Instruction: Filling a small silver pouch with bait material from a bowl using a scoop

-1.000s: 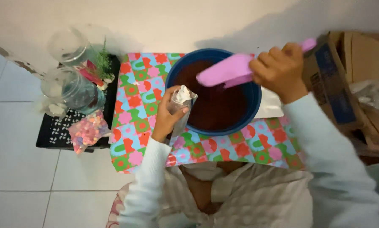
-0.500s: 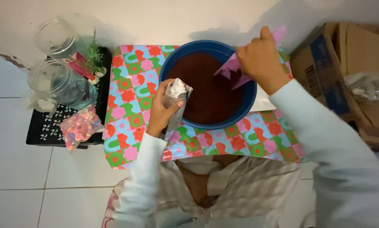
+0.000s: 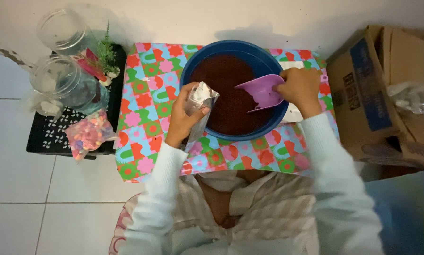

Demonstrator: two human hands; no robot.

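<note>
A blue basin (image 3: 193, 71) holds dark reddish-brown grains (image 3: 226, 85). The scoop (image 3: 261, 92) is lilac-pink, the pouch (image 3: 200, 101) silvery. The tabletop (image 3: 148, 99) cover shows bright checks of pink, green, blue and red with flower shapes. The sleeves (image 3: 155, 208) are pale white; the tray (image 3: 42, 139) is black with white specks.

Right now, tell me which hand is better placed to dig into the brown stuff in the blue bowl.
Right. The right hand holds the purple scoop over the brown contents of the blue bowl, while the left hand is busy gripping a silvery pouch at the rim.
</note>
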